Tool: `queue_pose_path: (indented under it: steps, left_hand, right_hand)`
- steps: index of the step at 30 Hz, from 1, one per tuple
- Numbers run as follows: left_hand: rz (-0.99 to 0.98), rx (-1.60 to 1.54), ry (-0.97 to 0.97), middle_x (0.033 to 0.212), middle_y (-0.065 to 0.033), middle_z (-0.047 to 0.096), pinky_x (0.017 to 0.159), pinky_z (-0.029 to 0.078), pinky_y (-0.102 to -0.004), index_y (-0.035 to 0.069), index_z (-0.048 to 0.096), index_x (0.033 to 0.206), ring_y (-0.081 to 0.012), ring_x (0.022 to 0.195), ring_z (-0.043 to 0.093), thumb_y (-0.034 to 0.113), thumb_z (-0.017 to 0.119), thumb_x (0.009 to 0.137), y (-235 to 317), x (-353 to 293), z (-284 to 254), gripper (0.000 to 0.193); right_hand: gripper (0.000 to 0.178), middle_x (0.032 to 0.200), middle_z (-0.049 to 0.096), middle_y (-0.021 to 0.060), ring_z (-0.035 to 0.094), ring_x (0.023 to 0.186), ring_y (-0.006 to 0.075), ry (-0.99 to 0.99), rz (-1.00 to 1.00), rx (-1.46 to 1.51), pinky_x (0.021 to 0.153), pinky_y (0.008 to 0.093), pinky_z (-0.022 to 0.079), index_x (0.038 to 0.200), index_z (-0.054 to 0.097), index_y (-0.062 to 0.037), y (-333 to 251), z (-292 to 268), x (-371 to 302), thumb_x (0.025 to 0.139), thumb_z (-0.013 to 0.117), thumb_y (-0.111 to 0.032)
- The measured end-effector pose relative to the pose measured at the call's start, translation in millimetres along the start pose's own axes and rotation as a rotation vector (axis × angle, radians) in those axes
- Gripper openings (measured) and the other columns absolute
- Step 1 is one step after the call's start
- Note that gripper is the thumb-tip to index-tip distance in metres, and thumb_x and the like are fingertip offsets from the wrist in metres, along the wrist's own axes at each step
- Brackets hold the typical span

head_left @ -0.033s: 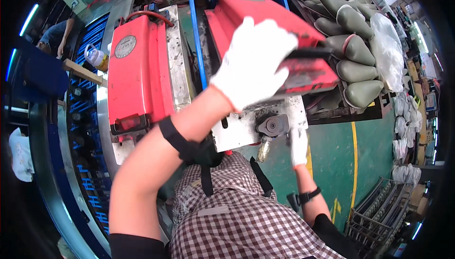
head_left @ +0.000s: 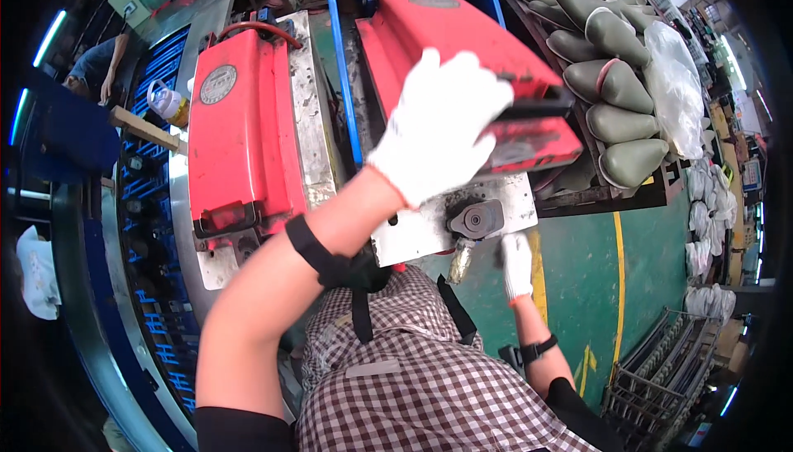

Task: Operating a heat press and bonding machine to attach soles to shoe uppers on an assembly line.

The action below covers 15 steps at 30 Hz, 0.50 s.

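Observation:
In a white glove, my left hand (head_left: pixel 446 126) grips the black handle (head_left: pixel 541 106) at the near end of a red machine cover (head_left: pixel 442 26). The cover's near end is raised and tilted above a worn, pale metal plate (head_left: pixel 413 235). A grey round fitting (head_left: pixel 477 219) sits on the plate's near edge, with a foil-wrapped piece (head_left: pixel 461 260) hanging below it. My gloved right hand (head_left: pixel 518 264) is low beside the plate's right corner, fingers curled. Whatever it may hold is hidden.
A second red cover (head_left: pixel 235 121) stands to the left. Grey-green shoe-shaped forms (head_left: pixel 632 163) fill a rack at right, beside clear plastic (head_left: pixel 673 88). A white-lidded jug (head_left: pixel 168 103) and a wooden bar (head_left: pixel 149 128) lie further left. Another person's hand (head_left: pixel 109 84) shows at far left.
My left hand and the cover's near end have shifted slightly down and left. My right hand has dropped a little, toward me.

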<state>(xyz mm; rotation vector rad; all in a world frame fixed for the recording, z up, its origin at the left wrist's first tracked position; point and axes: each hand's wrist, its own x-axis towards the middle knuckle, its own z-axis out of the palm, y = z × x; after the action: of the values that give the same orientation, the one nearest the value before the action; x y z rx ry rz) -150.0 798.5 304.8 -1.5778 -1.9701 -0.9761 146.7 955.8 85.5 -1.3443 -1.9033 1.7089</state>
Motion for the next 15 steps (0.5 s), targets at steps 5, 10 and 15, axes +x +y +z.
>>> queue_pose_path:
  steps: [5,10,15]
  left_hand:
    - [0.052,0.055,0.013,0.095,-0.006,0.062,0.074,0.045,-0.0488,0.013,0.062,0.096,-0.0315,0.099,0.061,0.017,0.072,0.072,3.3,-68.7,57.2,0.027]
    - [0.088,0.146,0.025,0.099,-0.0019,0.064,0.077,0.046,-0.0471,0.019,0.063,0.094,-0.0271,0.108,0.062,0.025,0.069,0.077,-2.2,-121.1,101.4,0.019]
    - [0.019,0.098,-0.164,0.112,-0.0013,0.063,0.09,0.05,-0.05,0.02,0.063,0.103,-0.0265,0.12,0.06,0.027,0.062,0.085,-4.9,-148.9,113.1,0.019]
  right_hand:
    - [0.055,0.111,0.073,0.0096,0.074,0.089,0.0254,-0.551,0.482,0.458,0.074,0.0413,0.062,0.139,0.058,-0.0082,4.7,5.7,-55.3,0.111,0.053,-0.056]
    - [0.048,0.124,0.073,0.0151,0.076,0.102,0.0295,-0.73,0.628,0.897,0.085,0.0445,0.064,0.143,0.057,-0.0084,-8.1,16.4,-68.5,0.114,0.051,-0.046]
    - [0.053,0.078,0.06,-0.001,0.052,0.058,0.0132,-0.612,0.701,0.886,0.049,0.0291,0.039,0.131,0.065,-0.0174,0.6,8.8,-60.3,0.107,0.057,-0.063]
